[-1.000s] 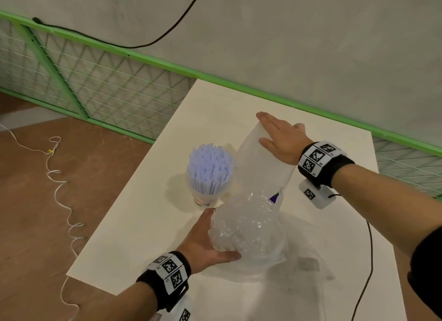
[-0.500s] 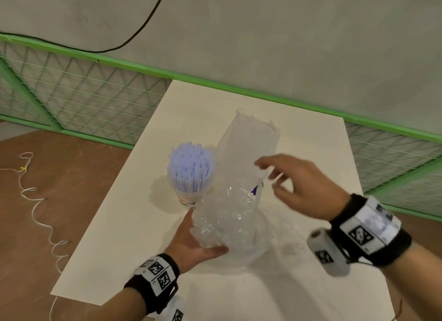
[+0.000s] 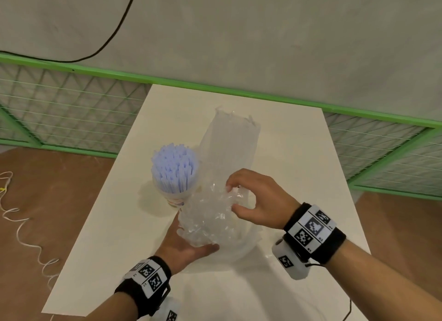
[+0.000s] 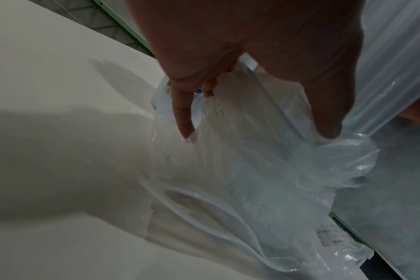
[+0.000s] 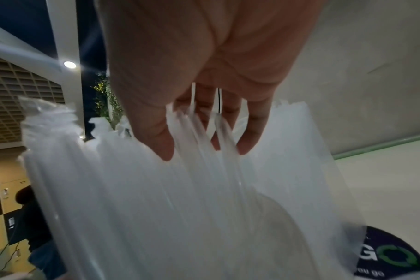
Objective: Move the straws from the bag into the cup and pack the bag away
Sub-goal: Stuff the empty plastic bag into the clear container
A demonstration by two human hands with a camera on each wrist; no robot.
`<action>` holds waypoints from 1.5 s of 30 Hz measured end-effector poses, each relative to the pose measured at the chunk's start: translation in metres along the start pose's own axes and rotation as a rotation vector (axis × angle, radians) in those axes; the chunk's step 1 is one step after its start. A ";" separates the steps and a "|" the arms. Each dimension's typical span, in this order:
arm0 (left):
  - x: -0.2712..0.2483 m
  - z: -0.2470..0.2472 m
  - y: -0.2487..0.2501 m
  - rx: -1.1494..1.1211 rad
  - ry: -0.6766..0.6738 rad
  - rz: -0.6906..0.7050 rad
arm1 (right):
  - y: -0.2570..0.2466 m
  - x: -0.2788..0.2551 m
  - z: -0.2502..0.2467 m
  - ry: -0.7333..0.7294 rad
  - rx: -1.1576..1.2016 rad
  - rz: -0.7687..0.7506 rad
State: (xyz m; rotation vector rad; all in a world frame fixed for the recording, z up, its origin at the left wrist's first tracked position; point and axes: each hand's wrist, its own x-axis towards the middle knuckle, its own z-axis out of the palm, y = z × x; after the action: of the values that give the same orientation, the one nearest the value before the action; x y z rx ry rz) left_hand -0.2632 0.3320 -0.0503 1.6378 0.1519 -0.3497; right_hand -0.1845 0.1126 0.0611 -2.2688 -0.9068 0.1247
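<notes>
- Now, the crumpled bag (image 3: pixel 210 217) is being gripped from below by the left hand (image 3: pixel 184 246) on the desk (image 3: pixel 114 237).
- It is being pinched by the right hand (image 3: pixel 260 201) fingers (image 3: pixel 230 179).
- Straws (image 3: pixel 173 170) are being held upright in the cup (image 3: pixel 175 201).

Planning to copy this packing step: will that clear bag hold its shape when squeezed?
Probably not. The bag looks thin and floppy, already crumpled where the left hand cups it. Its glossy film may slip under the right hand, and it looks very light.
</notes>
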 end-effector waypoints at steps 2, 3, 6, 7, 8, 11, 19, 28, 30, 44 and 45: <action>0.001 0.000 -0.002 -0.004 -0.003 -0.009 | 0.000 -0.003 0.006 0.029 0.049 0.035; 0.001 0.000 -0.002 -0.008 0.002 -0.015 | -0.001 -0.004 0.008 0.031 0.072 0.061; 0.001 0.000 -0.002 0.003 0.007 -0.017 | -0.003 -0.005 0.015 0.047 0.127 0.119; 0.001 0.000 0.000 0.004 0.001 -0.017 | -0.004 -0.005 0.017 0.055 0.150 0.127; 0.001 0.001 0.001 0.001 -0.009 -0.016 | -0.005 -0.004 0.019 0.064 0.165 0.126; 0.001 0.001 0.003 -0.043 -0.046 -0.011 | -0.005 -0.004 0.027 0.101 0.133 0.061; 0.000 0.000 0.002 -0.074 -0.074 -0.042 | -0.003 -0.007 0.037 0.188 0.155 0.150; 0.002 0.002 0.003 -0.028 0.010 0.019 | -0.003 -0.001 0.036 0.348 -0.001 0.110; 0.003 0.001 0.003 -0.018 0.011 0.033 | -0.006 0.001 0.031 0.380 -0.009 0.133; 0.005 0.000 -0.001 -0.030 0.022 0.023 | -0.022 0.015 -0.039 0.670 -0.065 0.107; 0.005 0.000 -0.001 -0.024 0.018 0.024 | -0.023 0.017 -0.043 0.662 -0.063 0.117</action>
State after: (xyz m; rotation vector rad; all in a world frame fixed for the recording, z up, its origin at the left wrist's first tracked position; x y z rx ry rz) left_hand -0.2583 0.3315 -0.0527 1.6187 0.1498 -0.3138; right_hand -0.1706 0.1112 0.1109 -2.1931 -0.4279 -0.5787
